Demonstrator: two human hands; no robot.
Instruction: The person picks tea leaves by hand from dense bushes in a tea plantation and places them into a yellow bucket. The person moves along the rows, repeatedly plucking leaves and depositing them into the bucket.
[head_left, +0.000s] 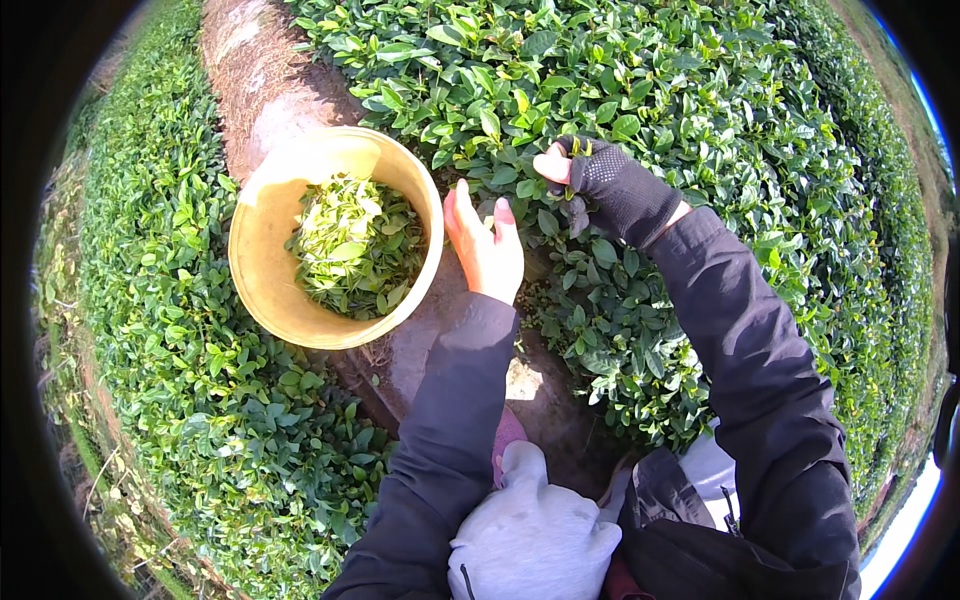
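Note:
My left hand (486, 251) is bare, its fingers spread, right beside the rim of a yellow plastic bucket (259, 277). I see nothing held in it. Picked green leaves (352, 244) lie heaped inside the bucket, partly in bright sun. To the right, my right hand (611, 187) wears a black fingerless glove with pale grip dots. Its fingers are curled around a few leaf shoots (580, 147), of which only small parts show. It is over the edge of a clipped leafy bush that looks like tea (600, 67).
A second leafy hedge (187, 360) runs along the left. Between the hedges lies a dirt path (255, 82) with dry straw, passing under the bucket. Below my arms are a light grey garment (532, 540) and a pink shoe (510, 435).

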